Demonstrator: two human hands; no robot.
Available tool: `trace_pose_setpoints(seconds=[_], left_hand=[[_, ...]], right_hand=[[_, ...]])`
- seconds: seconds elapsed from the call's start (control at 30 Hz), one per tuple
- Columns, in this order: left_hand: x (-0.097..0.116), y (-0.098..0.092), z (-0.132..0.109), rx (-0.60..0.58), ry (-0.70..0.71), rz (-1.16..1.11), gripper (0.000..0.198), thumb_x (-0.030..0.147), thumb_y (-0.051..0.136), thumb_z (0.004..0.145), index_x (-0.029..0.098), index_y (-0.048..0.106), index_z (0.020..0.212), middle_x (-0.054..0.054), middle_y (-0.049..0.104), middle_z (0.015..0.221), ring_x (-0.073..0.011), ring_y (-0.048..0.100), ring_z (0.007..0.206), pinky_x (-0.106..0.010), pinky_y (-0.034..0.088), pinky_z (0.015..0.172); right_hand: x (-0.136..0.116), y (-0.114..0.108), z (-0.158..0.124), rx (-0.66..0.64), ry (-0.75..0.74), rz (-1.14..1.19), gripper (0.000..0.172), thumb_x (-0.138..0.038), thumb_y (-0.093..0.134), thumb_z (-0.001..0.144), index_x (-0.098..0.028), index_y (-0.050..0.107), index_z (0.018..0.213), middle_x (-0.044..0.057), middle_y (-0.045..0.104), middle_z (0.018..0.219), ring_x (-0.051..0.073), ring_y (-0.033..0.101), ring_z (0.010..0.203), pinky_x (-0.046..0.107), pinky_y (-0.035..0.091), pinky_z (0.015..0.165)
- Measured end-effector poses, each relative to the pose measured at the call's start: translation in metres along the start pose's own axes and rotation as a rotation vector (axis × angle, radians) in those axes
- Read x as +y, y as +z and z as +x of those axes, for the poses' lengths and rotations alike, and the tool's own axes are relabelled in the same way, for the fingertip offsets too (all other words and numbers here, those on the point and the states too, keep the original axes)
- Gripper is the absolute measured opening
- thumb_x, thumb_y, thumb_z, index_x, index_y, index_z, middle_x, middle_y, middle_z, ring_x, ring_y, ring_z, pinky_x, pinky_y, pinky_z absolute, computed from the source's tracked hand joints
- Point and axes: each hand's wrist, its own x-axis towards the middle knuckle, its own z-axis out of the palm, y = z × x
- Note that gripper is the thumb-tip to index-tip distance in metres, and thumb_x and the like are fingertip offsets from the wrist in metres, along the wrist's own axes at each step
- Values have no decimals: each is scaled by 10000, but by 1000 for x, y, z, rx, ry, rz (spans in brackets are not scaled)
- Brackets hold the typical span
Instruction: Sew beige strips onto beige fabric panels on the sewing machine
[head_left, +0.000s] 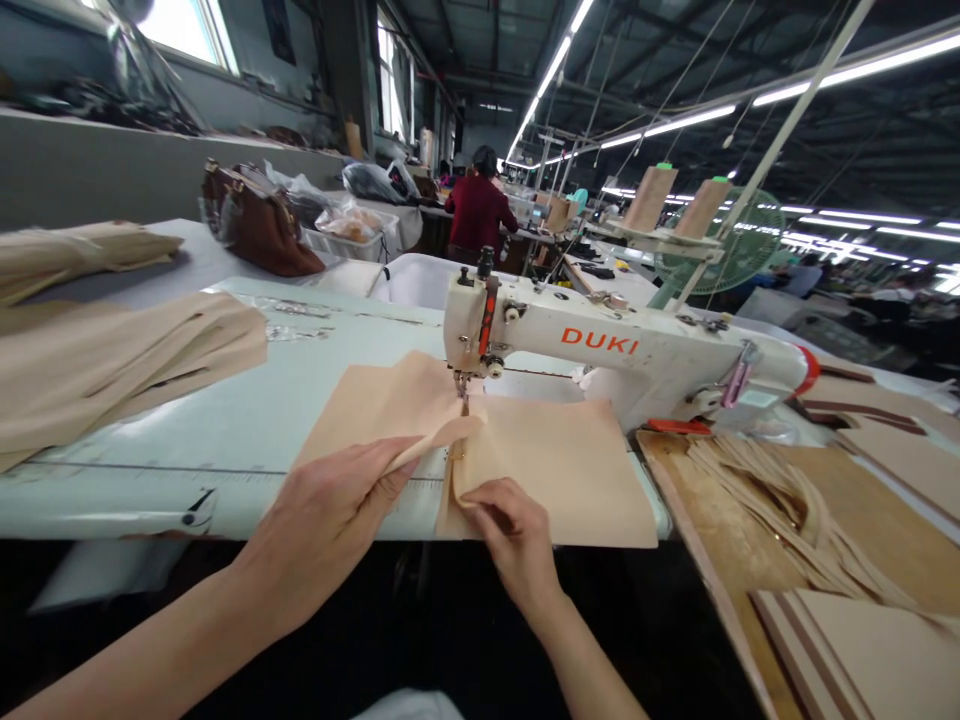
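A beige fabric panel lies on the pale green bed of a white sewing machine, its upper middle under the presser foot. My left hand pinches a folded-up edge of the beige material left of the needle. Lower down, my right hand grips the edge of a fold in the panel between thumb and fingers, close to the table's front edge. A small brass-coloured zipper part seems to show between the folds, though it is too small to be sure.
Stacked beige pieces lie at the left. A brown handbag stands behind them. On the right, a wooden board carries beige strips and cut panels. Thread cones stand behind the machine. A person in dark red sits farther back.
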Motion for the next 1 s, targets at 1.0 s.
trace_pose_setpoints(seconds=[1.0], left_hand=[[-24,53,-46,-207,480,216,548,-43,371,861,190,546,1325,-64,607,1394,-179,543,1306,-377,384,1165]], right_hand=[[15,-9,-11,-160,-339,-427,240,-225,619,935,-202,657,699,25,663,840,200,489,880,380,383,764]])
